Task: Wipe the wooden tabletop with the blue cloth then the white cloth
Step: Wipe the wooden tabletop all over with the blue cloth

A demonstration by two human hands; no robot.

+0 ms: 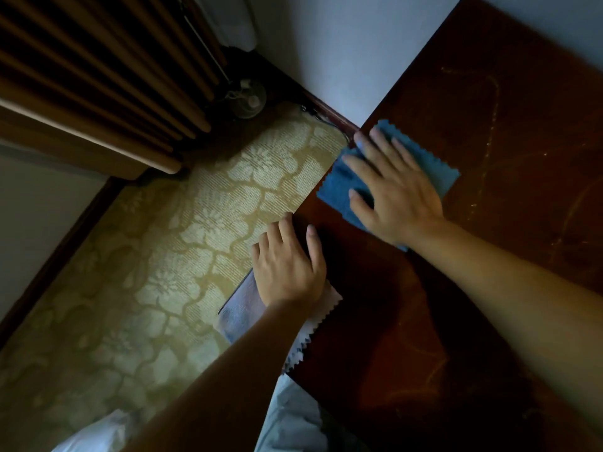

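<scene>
Blue-cloth step under way, by my reading. The right hand [394, 190] is pressing flat, fingers spread and straight, on the blue cloth [434, 164], which is lying at the table's [509, 132] far left corner, partly overhanging the edge. The left hand [288, 265] is resting open on the table's left edge, over the white cloth [313, 331] draped there. Both cloths are showing zigzag-cut edges; the tabletop is dark, glossy, streaked with pale dust. Next probably calls for sweeping toward those streaks.

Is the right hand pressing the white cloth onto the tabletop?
No, the right hand lies flat with spread fingers on the blue cloth, while the white cloth sits under the left hand at the table edge.
</scene>
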